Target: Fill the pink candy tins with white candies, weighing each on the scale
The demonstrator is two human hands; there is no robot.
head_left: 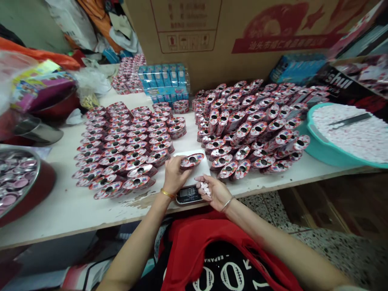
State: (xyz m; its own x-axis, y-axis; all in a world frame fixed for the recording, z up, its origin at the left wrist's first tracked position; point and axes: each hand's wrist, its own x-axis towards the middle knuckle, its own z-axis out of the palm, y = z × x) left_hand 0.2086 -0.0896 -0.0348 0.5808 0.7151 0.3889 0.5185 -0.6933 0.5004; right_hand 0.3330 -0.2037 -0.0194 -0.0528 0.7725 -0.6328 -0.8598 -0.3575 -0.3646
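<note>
My left hand [176,174] is closed round one end of an oval patterned container [197,158] with a dark round hole in its top. That container is at a white digital scale [203,171]; whether it rests on the plate or is held just above, I cannot tell. My right hand [216,190] is cupped with its fingers curled round several small white candies [206,188], near the scale's dark display [188,193]. Rows of matching containers [118,151] stand left of the scale. More of them, tilted and crowded [248,131], are on the right, some with white pieces at their holes.
On the right, a turquoise basin [318,151] holds white candies and a flat dark tool [350,120]. A red bowl [39,194] of pink and silvery caps is at the left edge. Behind stand a wrapped blue pack [165,81] and a large cardboard box [224,28].
</note>
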